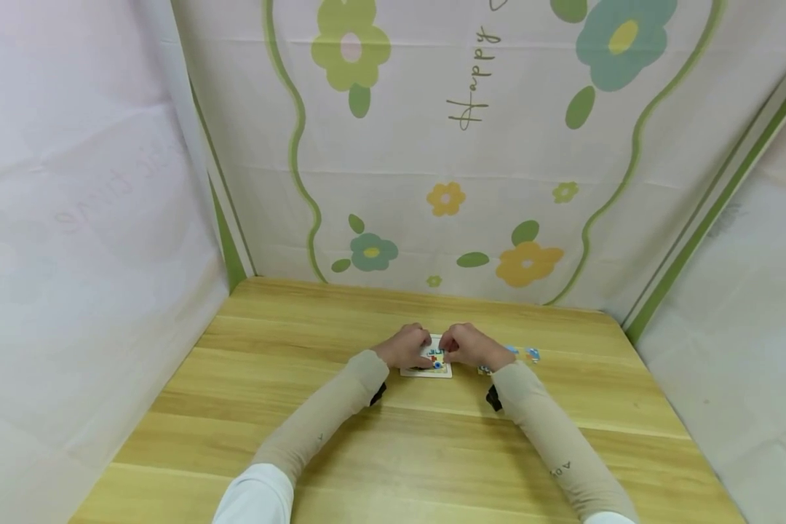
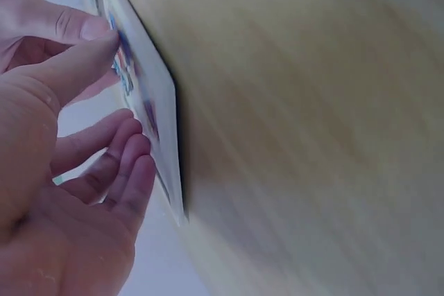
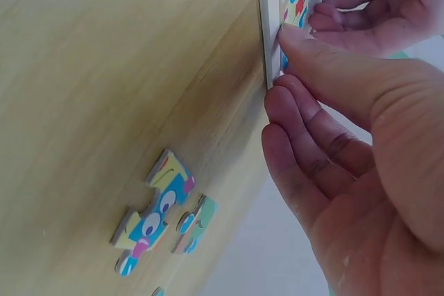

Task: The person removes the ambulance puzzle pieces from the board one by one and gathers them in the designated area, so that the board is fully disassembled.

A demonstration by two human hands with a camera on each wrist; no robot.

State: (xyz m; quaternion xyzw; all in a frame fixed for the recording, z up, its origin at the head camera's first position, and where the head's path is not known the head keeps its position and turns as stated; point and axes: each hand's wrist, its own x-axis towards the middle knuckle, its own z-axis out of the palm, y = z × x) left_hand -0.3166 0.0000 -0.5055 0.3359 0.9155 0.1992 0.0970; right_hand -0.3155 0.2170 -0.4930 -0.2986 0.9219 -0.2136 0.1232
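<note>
Nr far edge of the table (image 1: 426,451), puzzle board (image 2: 164,102) lying face up, L hand (image 1: 402,348) at its L side, fingertips touching it, thumb apart, R hand (image 1: 471,346) at R side, thumb on it, can't tell if pinching, loose puzzle pcs (image 3: 171,188) toward table's R edge.

Passable: surface (image 1: 236,378) left, plus near lane between sleeves (image 1: 330,397). Puzzle tray (image 2: 165,96) crowded by left hand (image 1: 407,347), right hand (image 1: 466,346). Loose puzzle pieces (image 3: 151,224) obstruct right; fabric wall (image 1: 393,145) bounds far.
</note>
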